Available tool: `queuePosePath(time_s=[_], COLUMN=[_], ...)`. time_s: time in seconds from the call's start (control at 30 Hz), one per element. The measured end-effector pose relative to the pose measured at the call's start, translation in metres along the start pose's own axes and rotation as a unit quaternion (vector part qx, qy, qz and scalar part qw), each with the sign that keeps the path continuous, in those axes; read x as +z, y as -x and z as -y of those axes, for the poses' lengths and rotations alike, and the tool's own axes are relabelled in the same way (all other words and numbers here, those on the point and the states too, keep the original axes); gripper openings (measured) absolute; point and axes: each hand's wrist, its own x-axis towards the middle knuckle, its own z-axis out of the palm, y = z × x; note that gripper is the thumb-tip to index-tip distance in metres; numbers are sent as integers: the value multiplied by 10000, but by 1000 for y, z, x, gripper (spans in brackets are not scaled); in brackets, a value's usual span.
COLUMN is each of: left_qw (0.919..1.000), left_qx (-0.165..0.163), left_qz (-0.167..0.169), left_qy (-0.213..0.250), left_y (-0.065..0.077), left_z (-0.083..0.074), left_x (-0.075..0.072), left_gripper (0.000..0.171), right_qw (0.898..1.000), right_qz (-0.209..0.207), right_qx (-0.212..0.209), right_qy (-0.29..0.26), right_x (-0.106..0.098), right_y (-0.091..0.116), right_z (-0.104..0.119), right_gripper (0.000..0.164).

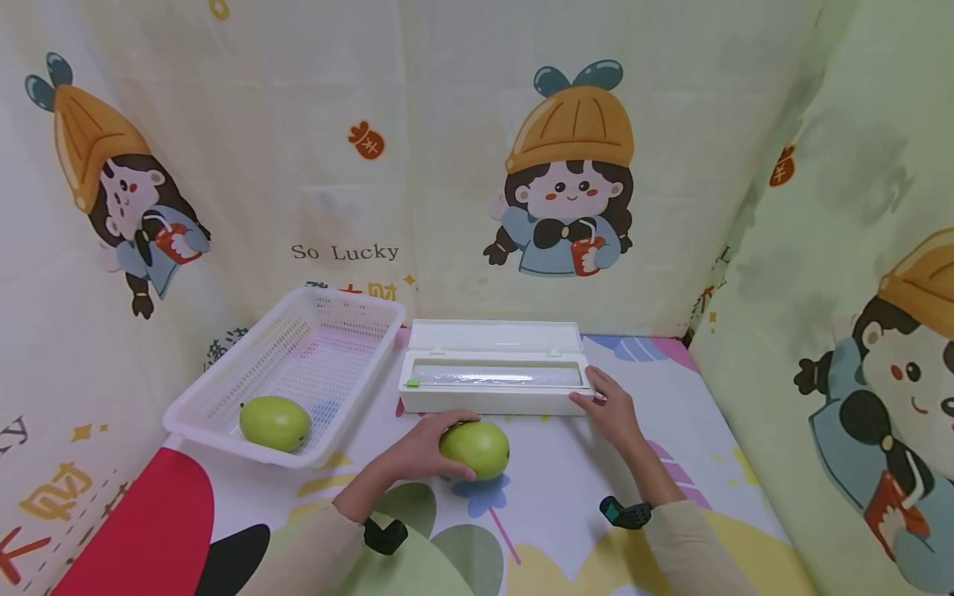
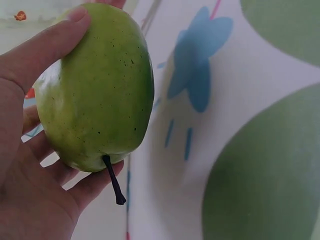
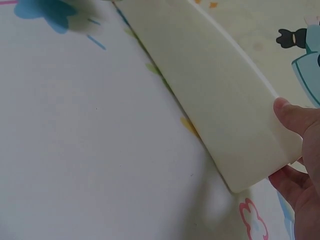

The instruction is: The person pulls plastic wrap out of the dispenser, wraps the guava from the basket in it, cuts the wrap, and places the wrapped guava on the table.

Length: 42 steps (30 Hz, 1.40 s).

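My left hand (image 1: 428, 447) grips a green, mango-shaped fruit (image 1: 483, 451), fingers wrapped round its left side. Seen from the left wrist, the fruit (image 2: 100, 90) is speckled, its dark stem pointing down, and the thumb lies across its upper part. Just behind it stands a white cling film dispenser (image 1: 477, 403), lid raised at the back, a roll of clear film inside and a green slider at the left. My right hand (image 1: 613, 410) holds the dispenser's right end. In the right wrist view, the thumb is at the top edge of the dispenser (image 3: 215, 100), fingers round the end.
A white perforated plastic basket (image 1: 179, 414) stands at the left with another green fruit (image 1: 274, 423) lying in its near end. A printed cloth covers the table (image 1: 551, 497). Cartoon-printed fabric walls (image 1: 447, 190) enclose the back and both sides.
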Motion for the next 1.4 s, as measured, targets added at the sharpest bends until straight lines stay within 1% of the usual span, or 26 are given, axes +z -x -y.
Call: queuePosePath(time_s=[0.13,0.23,0.3,0.43,0.53,0.6,0.7,0.8,0.97,1.03,1.1,1.27,1.4], left_qw=[9999,9999,9999,9998,9999,9998,9997,9997,9996,9996,9996,9996,9995], left_qx=[-134,-90,-22,13,-31,-67,-86,-82,-19,20,43,99,189], left_qz=[39,51,55,36,51,103,181,216,253,269,273,247,48], left_qy=[15,-11,-82,-170,-155,-131,-115,-94,-82,-89,-90,33,251], left_y=[1,1,1,0,-1,-1,-1,-1,-2,-2,-3,-4,-7], left_z=[4,7,8,7,6,6,5,3,2,2,2,0,-4], left_x=[5,8,10,12,13,13,13,12,10,9,9,3,-6], left_gripper=[84,84,84,81,80,81,82,81,77,75,73,67,58], right_qw=[10000,9999,9992,9933,9910,9910,9905,9869,9765,9752,9764,9834,9877], right_qz=[-1,-62,-263,-778,-862,-852,-904,-1086,-1392,-1343,-1200,-783,-621], right_qx=[-41,-113,-254,-781,-1012,-1034,-1033,-1190,-1646,-1757,-1796,-1630,-1413], right_qy=[-61,-30,-159,-339,-155,-24,28,22,15,-16,10,159,263], right_x=[0,0,0,-1,0,1,3,3,5,5,6,6,5], right_y=[1,1,2,2,1,2,3,4,3,3,4,6,5], right_z=[1,1,2,4,5,5,6,6,12,14,17,22,25], right_gripper=[72,70,65,51,47,46,45,44,40,38,38,38,39])
